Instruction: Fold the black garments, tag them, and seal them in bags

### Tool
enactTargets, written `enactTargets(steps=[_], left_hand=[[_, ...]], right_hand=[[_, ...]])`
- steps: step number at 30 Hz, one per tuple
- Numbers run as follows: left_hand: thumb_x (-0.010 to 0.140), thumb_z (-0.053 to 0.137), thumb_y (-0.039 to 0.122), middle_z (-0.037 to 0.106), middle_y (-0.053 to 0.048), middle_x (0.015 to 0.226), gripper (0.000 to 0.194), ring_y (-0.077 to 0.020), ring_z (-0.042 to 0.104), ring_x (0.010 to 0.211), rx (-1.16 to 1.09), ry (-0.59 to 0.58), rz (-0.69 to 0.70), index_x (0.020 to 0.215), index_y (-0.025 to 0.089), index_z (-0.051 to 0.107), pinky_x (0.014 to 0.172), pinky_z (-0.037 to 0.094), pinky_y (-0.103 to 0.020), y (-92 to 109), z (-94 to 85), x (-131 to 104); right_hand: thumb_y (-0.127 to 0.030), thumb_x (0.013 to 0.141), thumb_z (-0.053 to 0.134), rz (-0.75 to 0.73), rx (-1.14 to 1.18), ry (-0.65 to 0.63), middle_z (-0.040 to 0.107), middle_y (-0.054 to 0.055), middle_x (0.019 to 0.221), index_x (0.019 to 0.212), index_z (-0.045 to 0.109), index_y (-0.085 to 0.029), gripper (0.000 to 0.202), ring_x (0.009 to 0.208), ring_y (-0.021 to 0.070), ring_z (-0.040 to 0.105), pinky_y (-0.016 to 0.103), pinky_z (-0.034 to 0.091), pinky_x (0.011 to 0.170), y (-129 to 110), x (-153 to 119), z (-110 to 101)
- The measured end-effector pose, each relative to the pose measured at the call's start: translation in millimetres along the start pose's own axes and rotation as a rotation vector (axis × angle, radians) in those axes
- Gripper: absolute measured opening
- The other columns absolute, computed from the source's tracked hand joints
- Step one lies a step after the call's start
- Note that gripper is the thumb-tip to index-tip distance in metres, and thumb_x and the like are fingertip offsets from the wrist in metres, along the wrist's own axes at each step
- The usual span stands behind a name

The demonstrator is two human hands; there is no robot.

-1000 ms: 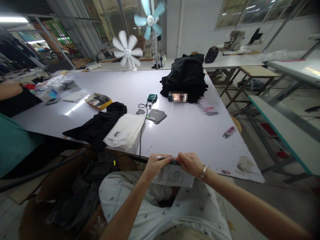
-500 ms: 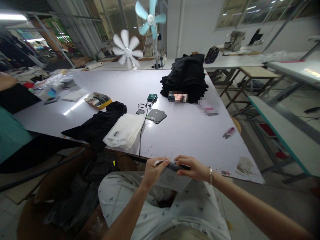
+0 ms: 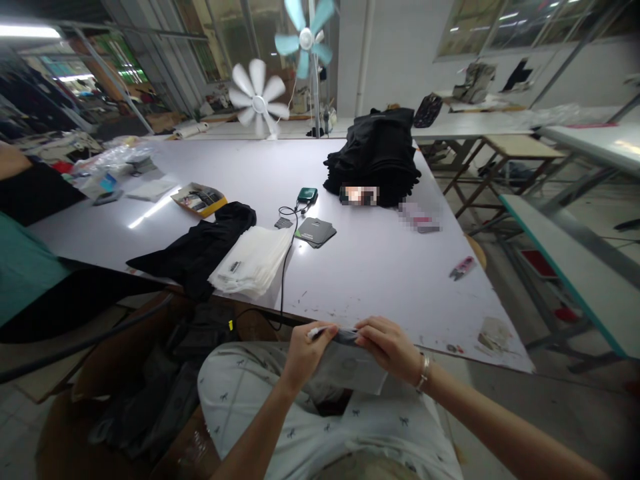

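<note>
White, see-through plastic hangs between the two hands: a bag (image 3: 350,375), just off the near edge of the table (image 3: 370,280) and above the person's lap. Its upper edge is gathered around a dark grey piece (image 3: 345,337), so the handling of this one bag looks partway along rather than finished. Whether the grey piece is going in or coming out, I cannot tell, nor whether the bag is closed anywhere.

The left hand (image 3: 306,350) pinches the upper edge between thumb and curled fingers, with a slim white end (image 3: 314,332) poking out of its grip. The right hand (image 3: 389,347) grips the other end of that edge, fingertips bent over the grey piece.

On the table's near left part lies a stack of white bags (image 3: 250,260), apparently unused, beside a crumpled black cloth (image 3: 200,243). Grey cards (image 3: 315,232) rest near the table's middle, and a tall pile of black garments (image 3: 375,153) stands towards its far right; how many of these belong to what is left, I cannot say.

As for looks, the held bag is thin, cloudy and slightly creased, with a faint round mark; the grey piece seems flat and soft.
</note>
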State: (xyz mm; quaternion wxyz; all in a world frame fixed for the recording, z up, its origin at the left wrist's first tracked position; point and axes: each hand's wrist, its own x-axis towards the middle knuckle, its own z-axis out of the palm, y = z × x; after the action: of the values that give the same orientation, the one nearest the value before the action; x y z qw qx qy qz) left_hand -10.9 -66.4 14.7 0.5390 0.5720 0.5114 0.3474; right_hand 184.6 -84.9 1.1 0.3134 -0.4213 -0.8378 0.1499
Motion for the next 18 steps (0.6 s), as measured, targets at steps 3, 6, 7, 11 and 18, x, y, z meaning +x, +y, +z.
enactTargets(steps=[3, 6, 7, 11, 18], left_hand=[[0.074, 0.057, 0.039, 0.068, -0.005, 0.074, 0.027, -0.0182, 0.059, 0.071, -0.014, -0.006, -0.018, 0.076, 0.015, 0.070, 0.063, 0.043, -0.022, -2.8, -1.1, -2.4], [0.074, 0.058, 0.038, 0.068, -0.005, 0.076, 0.026, -0.0177, 0.060, 0.073, -0.035, -0.040, -0.028, 0.078, 0.015, 0.071, 0.065, 0.042, -0.021, -6.3, -2.0, -5.5], [0.074, 0.058, 0.038, 0.068, -0.005, 0.077, 0.026, -0.0176, 0.060, 0.073, -0.042, -0.043, -0.031, 0.078, 0.015, 0.071, 0.065, 0.042, -0.021, -7.0, -1.9, -6.4], [0.074, 0.058, 0.038, 0.068, -0.004, 0.075, 0.027, -0.0171, 0.059, 0.071, -0.076, -0.036, -0.035, 0.077, 0.015, 0.070, 0.064, 0.041, -0.021, -6.4, -0.5, -8.6], [0.074, 0.058, 0.040, 0.067, -0.005, 0.074, 0.028, -0.0169, 0.058, 0.071, -0.098, -0.045, -0.062, 0.078, 0.014, 0.070, 0.063, 0.041, -0.021, -9.8, -0.4, -10.7]], right_hand=[[-0.031, 0.088, 0.040, 0.072, 0.090, -0.059, 0.062, 0.006, 0.080, 0.082, 0.055, -0.019, 0.020, 0.072, 0.0140, 0.055, 0.026, 0.043, 0.066, 0.1, -0.9, 4.3], [-0.035, 0.083, 0.050, 0.210, 0.211, -0.106, 0.062, 0.005, 0.085, 0.097, 0.051, -0.019, 0.021, 0.077, 0.0148, 0.057, 0.027, 0.045, 0.068, 2.5, -4.4, 6.7], [-0.035, 0.082, 0.051, 0.247, 0.236, -0.106, 0.062, 0.005, 0.086, 0.101, 0.050, -0.019, 0.025, 0.077, 0.0149, 0.057, 0.027, 0.045, 0.068, 2.6, -5.7, 6.9], [-0.033, 0.085, 0.046, 0.254, 0.223, -0.090, 0.061, 0.004, 0.075, 0.084, 0.056, -0.019, 0.018, 0.070, 0.0142, 0.056, 0.026, 0.043, 0.064, -2.8, -7.0, 6.0], [-0.033, 0.085, 0.046, 0.300, 0.219, -0.061, 0.058, 0.001, 0.064, 0.069, 0.053, -0.018, 0.023, 0.059, 0.0115, 0.051, 0.023, 0.040, 0.055, -12.7, -2.3, 5.9]])
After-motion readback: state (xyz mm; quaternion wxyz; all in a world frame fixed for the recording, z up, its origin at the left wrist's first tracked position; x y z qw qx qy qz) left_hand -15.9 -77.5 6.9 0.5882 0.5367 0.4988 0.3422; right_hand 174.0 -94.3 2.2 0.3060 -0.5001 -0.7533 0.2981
